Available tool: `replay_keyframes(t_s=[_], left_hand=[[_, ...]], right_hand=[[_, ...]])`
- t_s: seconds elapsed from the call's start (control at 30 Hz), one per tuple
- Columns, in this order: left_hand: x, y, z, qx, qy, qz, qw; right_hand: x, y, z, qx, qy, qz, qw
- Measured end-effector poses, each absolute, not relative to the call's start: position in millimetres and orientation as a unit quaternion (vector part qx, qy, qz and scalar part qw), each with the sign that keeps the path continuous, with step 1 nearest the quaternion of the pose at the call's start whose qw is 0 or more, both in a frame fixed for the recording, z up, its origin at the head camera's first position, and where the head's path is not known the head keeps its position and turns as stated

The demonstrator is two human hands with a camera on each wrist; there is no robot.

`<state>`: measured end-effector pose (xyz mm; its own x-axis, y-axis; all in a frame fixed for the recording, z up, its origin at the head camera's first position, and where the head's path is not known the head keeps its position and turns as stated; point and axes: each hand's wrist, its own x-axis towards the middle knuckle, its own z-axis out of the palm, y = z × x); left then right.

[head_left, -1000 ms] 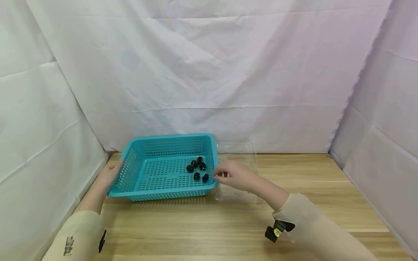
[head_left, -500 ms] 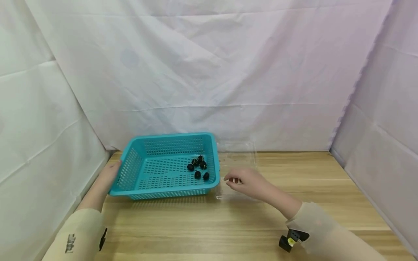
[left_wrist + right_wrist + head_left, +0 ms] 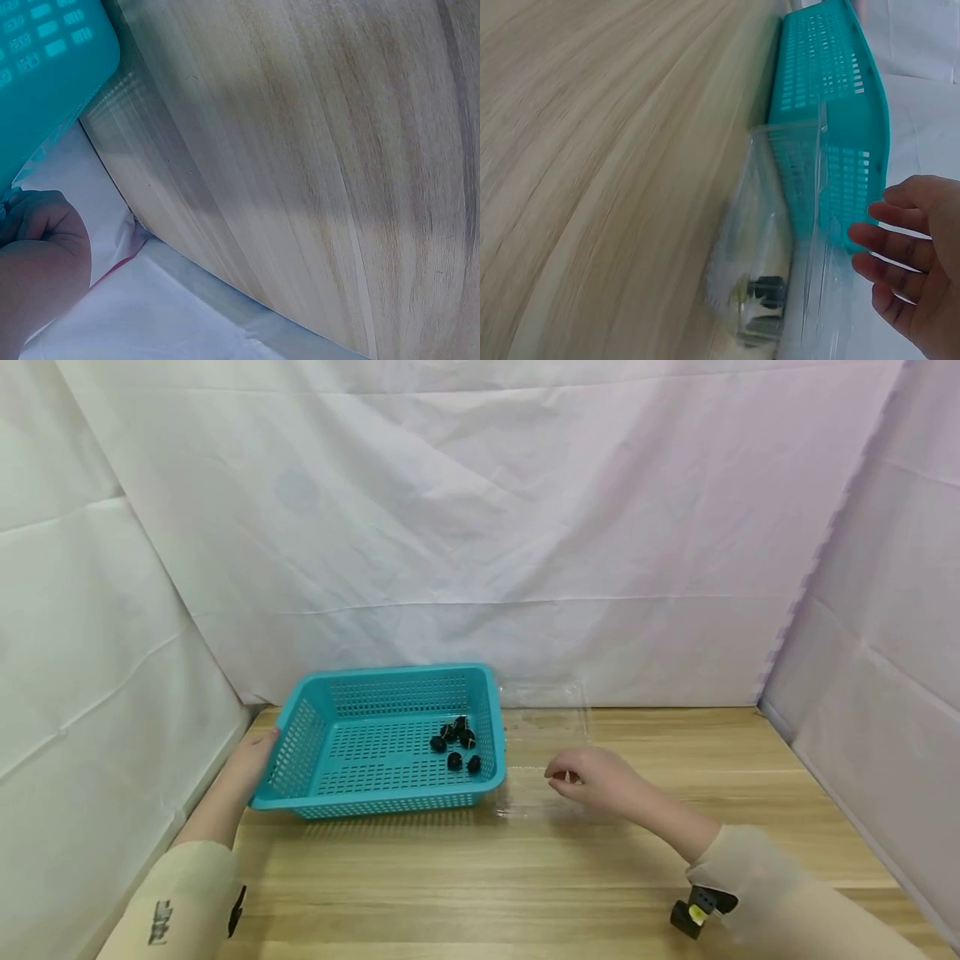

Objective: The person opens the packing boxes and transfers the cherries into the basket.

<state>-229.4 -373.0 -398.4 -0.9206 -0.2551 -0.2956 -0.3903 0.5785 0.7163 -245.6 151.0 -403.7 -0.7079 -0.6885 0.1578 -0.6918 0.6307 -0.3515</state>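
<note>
My left hand grips the left rim of a turquoise plastic basket; in the left wrist view most of its fingers are hidden. Several small, dark, round fruit-like pieces with thin pale stems lie in the basket's right end. My right hand hovers over a clear plastic box beside the basket. Its fingers are loosely bent, with nothing visible between them. Through the box wall, the right wrist view shows a dark piece and something yellow-green inside, too blurred to name.
The wooden table extends in front of the basket and to its right. White cloth hangs close behind the basket and box. More cloth borders the table at the left, near my left arm.
My right hand has drawn back rightward from the basket's right rim to above the clear box. My left hand stays at the left rim, and the dark pieces keep their places.
</note>
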Motion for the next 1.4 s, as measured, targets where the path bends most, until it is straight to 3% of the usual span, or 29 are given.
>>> replay_keyframes(t_s=[0.53,1.4], left_hand=[[-231.2,-369.1,-398.6,-0.183,0.880,0.429,0.087],[-226.5,-371.3,-396.1,-0.181,0.885,0.421,0.083]], right_hand=[[-257.7,174.2,-422.5,0.396,-0.908,0.134,-0.006],[-272.0,162.0,-426.6,0.479,-0.876,-0.054,-0.007]])
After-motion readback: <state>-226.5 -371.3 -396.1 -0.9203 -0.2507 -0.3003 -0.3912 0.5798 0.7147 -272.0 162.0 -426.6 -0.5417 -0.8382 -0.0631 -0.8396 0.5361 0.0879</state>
